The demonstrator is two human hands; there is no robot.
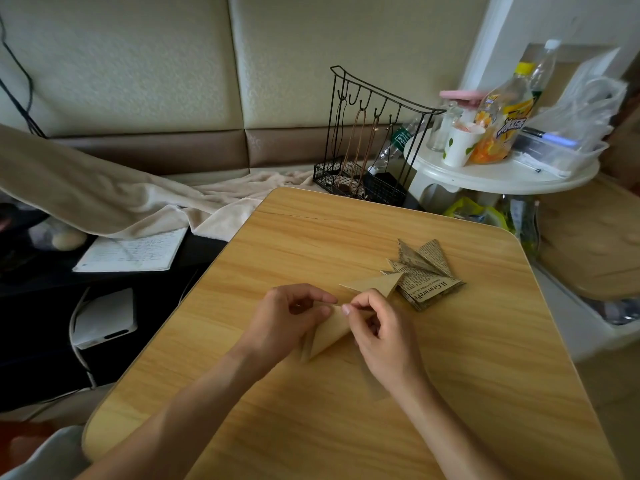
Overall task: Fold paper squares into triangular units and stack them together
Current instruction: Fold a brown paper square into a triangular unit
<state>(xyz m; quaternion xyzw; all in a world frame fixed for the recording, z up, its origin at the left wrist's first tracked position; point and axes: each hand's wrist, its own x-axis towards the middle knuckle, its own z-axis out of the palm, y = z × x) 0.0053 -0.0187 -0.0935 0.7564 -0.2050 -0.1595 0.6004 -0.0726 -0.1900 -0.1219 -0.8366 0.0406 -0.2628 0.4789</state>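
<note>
Two hands: we see both over the middle of the wooden bench, each pinching the same folded brown paper
Left hand: thumb and forefinger curled onto the paper's upper corner; palm covering its left edge
Right hand: fingertips nipping the paper just beside the left thumb
Paper: partly raised off the bench; a flap reaching toward the newsprint stack
Stack: folded newsprint triangles, fanned, near the bench's right edge
</note>
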